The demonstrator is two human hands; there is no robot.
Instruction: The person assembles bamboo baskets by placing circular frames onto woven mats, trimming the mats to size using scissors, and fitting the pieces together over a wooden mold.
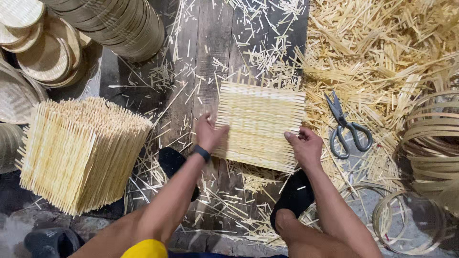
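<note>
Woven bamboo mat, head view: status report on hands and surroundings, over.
Left hand flat on woven mat's left edge. Right hand gripping its lower right edge. Scissors lie apart on the right; loose bamboo scraps all around.

— What colours did you see from the headcam?
— I saw a pale yellow square woven bamboo mat (258, 125) with a criss-cross weave, and grey metal scissors (345, 127).
— The floor?
— Dark grey wooden planks (210, 43), straw-coloured bamboo offcuts (382, 52).
</note>
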